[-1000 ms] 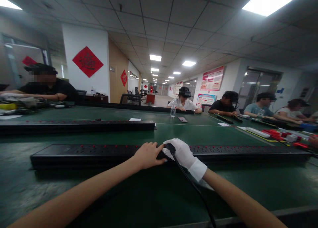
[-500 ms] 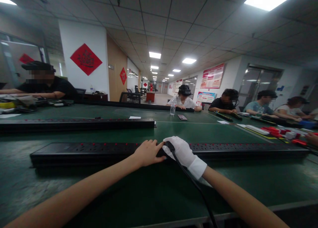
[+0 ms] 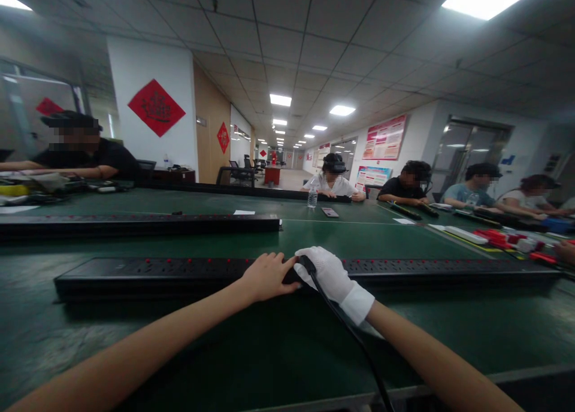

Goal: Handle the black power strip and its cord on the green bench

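Observation:
A long black power strip (image 3: 148, 274) with a row of sockets and small red dots lies across the green table in front of me. My bare left hand (image 3: 268, 275) grips the strip near its middle, fingers over the top and thumb on the front side. Right beside it, my right hand (image 3: 327, 274) in a white glove is closed around a black plug (image 3: 307, 264), held at the strip's top. The plug's front end is hidden, so I cannot tell how deep it sits. From it a black cord (image 3: 354, 334) runs down past the table's near edge.
Behind lies another long black strip (image 3: 215, 223) on the left. A water bottle (image 3: 312, 197) and a phone (image 3: 330, 212) stand and lie farther back. Red and white parts (image 3: 494, 238) are at the right. Several people sit around the table (image 3: 251, 352).

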A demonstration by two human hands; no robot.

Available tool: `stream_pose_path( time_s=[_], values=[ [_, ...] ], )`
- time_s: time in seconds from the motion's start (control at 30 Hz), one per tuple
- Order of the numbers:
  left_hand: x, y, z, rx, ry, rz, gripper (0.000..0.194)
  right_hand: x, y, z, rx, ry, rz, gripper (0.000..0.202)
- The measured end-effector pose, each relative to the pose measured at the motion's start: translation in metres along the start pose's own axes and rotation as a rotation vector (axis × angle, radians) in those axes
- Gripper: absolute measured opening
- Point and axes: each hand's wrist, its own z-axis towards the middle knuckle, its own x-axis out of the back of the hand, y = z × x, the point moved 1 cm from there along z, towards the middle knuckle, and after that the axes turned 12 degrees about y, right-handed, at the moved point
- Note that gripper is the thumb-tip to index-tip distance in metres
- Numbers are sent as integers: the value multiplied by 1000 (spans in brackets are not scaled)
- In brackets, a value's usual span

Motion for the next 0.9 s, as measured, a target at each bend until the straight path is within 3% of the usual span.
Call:
stream_pose_path(
  time_s=[0.3,0.43,0.53,0.63,0.77,0.9],
  values=[
    [-2,-1,0,-5,16,4,69,2,4,1,-7,-22,59,34],
    [0,0,0,-6,11,4,68,5,11,14,-93,22,196,31],
    [1,0,0,-9,29,2,69,23,21,28,-222,173,291,33],
    [2,-1,0,1,34,-3,74,50,29,34,-221,172,288,35],
    [2,-2,2,71,14,-24,88,66,27,36,-181,24,209,36],
    [6,-8,3,145,7,-10,101,41,15,57,-154,-119,144,33]
  ],
)
